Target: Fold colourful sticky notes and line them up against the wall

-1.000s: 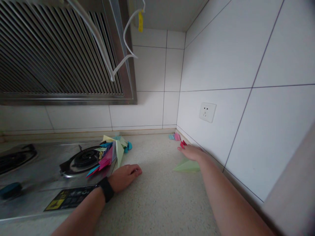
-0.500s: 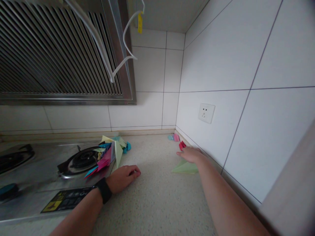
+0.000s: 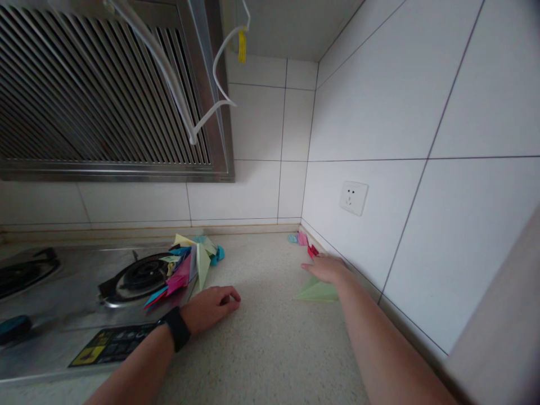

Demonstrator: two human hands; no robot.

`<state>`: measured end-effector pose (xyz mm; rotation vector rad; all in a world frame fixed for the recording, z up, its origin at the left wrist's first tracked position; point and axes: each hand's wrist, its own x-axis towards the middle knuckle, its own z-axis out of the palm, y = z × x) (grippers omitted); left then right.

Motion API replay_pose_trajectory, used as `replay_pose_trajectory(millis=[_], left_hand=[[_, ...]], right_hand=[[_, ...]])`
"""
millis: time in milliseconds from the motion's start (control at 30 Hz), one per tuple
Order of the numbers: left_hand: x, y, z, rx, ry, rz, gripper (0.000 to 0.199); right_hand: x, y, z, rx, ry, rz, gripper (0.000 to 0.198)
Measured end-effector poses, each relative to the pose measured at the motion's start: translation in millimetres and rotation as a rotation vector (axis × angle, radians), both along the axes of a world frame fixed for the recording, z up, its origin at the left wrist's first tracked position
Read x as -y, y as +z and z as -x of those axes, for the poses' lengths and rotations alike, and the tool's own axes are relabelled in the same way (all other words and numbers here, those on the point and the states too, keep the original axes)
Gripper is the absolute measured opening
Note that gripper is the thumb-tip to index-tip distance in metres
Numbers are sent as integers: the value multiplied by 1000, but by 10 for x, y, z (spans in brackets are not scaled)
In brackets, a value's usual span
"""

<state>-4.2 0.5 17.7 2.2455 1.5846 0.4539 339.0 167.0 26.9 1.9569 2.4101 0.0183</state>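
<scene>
My left hand (image 3: 211, 308), with a black band at the wrist, rests on the counter near the stove's edge. Its fingers curl loosely, a gap shows between thumb and forefinger, and nothing is in it. Farther off on the right, my right hand (image 3: 327, 267) reaches along the wall, thumb held apart. Its fingertips are at a small red folded paper (image 3: 313, 251); they are partly hidden, and I see no grip on it. Beneath and in front of that hand lies a pale green folded paper (image 3: 316, 291). Pink (image 3: 302, 238) and light blue (image 3: 292, 238) folded papers sit in the back corner.
A pile of colourful folded papers (image 3: 181, 275) lies across the right burner (image 3: 145, 273) and the stove's edge. Overhead hang a range hood (image 3: 105, 101) and a white curved tube (image 3: 169, 73). A socket (image 3: 354, 197) is on the tiled right wall.
My right hand has drawn back very slightly from the red folded paper, more of which now shows. My left hand stays in place, its thumb and forefinger a little farther apart.
</scene>
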Motion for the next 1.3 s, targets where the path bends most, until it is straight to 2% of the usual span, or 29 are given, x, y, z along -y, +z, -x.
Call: replay_pose_trajectory(millis=[500, 967, 1300], left_hand=[[-18, -31, 22, -13, -16, -20, 30], [-5, -11, 15, -6, -26, -14, 31], [-6, -2, 13, -17, -14, -6, 32]], right_hand=[[-89, -69, -10, 5, -32, 19, 80], [-46, -5, 6, -11, -34, 41, 76], [-4, 53, 15, -117, -44, -65, 66]])
